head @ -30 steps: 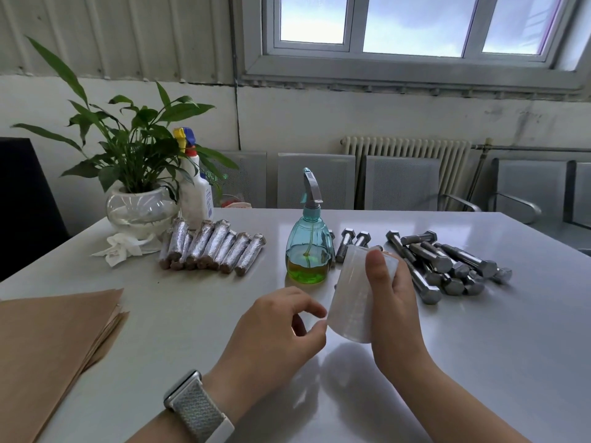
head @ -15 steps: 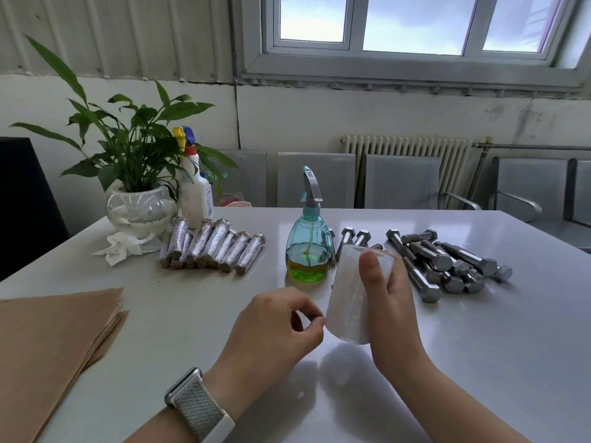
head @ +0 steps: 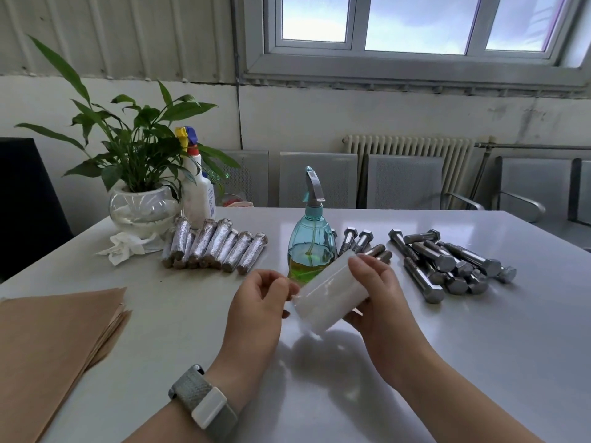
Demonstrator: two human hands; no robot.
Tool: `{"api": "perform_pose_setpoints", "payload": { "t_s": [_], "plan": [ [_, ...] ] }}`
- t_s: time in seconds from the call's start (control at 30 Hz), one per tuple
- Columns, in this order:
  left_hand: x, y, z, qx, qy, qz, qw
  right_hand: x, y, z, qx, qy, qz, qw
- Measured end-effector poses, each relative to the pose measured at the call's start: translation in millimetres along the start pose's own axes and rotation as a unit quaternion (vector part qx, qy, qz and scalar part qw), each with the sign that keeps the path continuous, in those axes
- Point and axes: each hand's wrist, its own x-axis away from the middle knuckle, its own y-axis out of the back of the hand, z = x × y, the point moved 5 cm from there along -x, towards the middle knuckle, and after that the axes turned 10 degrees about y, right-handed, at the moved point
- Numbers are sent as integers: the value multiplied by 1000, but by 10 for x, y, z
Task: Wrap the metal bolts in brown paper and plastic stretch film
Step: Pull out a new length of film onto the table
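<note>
At centre frame, a film roll [head: 329,295] was held clamped in the right hand [head: 380,302] while its clingy, easily torn edge was pinched by the left hand [head: 259,302], with heavy bare bolts [head: 447,263] piled at right.

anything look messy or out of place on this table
Only a crumpled white tissue lying loose beside the glass plant bowl. The bare steel bolts are heaped untidily rather than lined up like the wrapped bolts.
</note>
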Motion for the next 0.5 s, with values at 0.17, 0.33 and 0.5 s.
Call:
{"api": "perform_pose_setpoints", "payload": {
  "t_s": [0.17,0.33,0.5],
  "plan": [
    [-73,164,-80,-60,-86,-81,991,37,-98,-41,148,-65,104,981],
    [1,111,-171,-149,-184,-55,970,103,-172,-17,290,-98,246,920],
    [90,32,-271,-187,-251,-24,949,109,-140,33,328,-86,290,895]
  ]
}}
